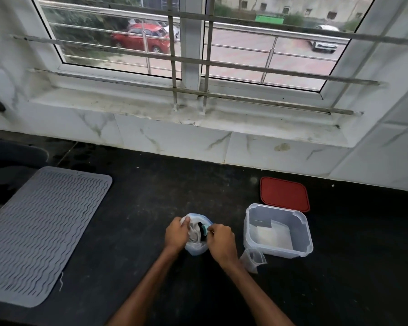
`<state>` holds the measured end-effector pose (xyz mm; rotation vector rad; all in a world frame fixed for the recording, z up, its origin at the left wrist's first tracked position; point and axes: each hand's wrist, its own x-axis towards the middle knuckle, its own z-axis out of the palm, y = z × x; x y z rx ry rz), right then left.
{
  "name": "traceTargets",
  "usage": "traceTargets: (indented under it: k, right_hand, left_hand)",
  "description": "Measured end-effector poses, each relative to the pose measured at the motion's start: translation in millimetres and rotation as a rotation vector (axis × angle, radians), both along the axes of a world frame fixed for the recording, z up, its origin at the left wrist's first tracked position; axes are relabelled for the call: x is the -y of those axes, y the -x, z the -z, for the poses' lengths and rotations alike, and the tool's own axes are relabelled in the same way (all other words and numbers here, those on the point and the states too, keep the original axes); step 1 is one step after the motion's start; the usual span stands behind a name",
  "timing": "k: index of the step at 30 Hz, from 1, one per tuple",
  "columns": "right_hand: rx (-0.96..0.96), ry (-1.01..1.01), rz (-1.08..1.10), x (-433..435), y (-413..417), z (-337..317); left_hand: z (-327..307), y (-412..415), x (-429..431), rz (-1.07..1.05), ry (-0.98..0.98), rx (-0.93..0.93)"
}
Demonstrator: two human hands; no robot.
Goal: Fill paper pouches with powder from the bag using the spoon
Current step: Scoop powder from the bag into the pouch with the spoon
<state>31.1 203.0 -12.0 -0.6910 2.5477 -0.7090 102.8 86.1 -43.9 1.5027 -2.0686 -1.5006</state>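
Bag (196, 250): clear plastic, seen in the head view standing on the black counter (132, 208) near its front edge, mouth up, between both hands.
Left hand (176, 234): fingers curled over the bag's left rim, gripping it.
Right hand (221, 241): thumb and fingers pinching the bag's right rim.
Bag mouth: pale crumpled contents, with a dark and teal object (202, 228) lying in it; I cannot tell whether that is the spoon.
Pouch (252, 263): small and pale, standing just beside the right wrist, at the near left corner of the container.
Container (303, 234): clear plastic box, lid off, right of the bag, something white lying flat on its bottom.
Red lid (284, 194): flat on the counter right behind the container, close to the tiled wall.
Grey mat (38, 231): ribbed, spread on the counter well to the left.
Window (191, 43): barred, above the sill, with a red car (141, 38) outside.
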Motion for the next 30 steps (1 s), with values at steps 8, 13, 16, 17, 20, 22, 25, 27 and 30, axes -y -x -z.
traceTargets:
  k: [8, 13, 16, 17, 20, 22, 25, 27, 30]
  right_hand:
    - [0.243, 0.126, 0.243, -1, 3, 25]
    - [0.402, 0.245, 0.389, 1, -2, 17]
    - [0.4, 0.248, 0.406, 2, -5, 16]
    - [0.384, 0.236, 0.401, 2, -6, 17]
    - [0.365, 0.222, 0.384, 1, -7, 18]
    - [0.39, 0.236, 0.385, 0, -7, 16]
    - [0.414, 0.25, 0.41, -3, -7, 17]
    - [0.414, 0.243, 0.412, -5, -8, 18]
    - [0.429, 0.256, 0.405, -9, -9, 14]
  left_hand:
    - [7, 1, 0, 0.092, -0.05, -0.052]
    - [15, -2, 2, 0.031, -0.164, -0.141]
    - [14, -6, 4, 0.017, -0.284, -0.226]
    - [13, -6, 4, 0.02, -0.308, -0.237]
    - [9, -5, 5, -0.028, -0.394, -0.261]
    - [6, -3, 4, -0.086, -0.442, -0.291]
    - [12, -4, 3, -0.093, -0.471, -0.321]
    - [20, -7, 3, -0.104, -0.466, -0.329]
    - [45, -10, 8, -0.123, -0.458, -0.32]
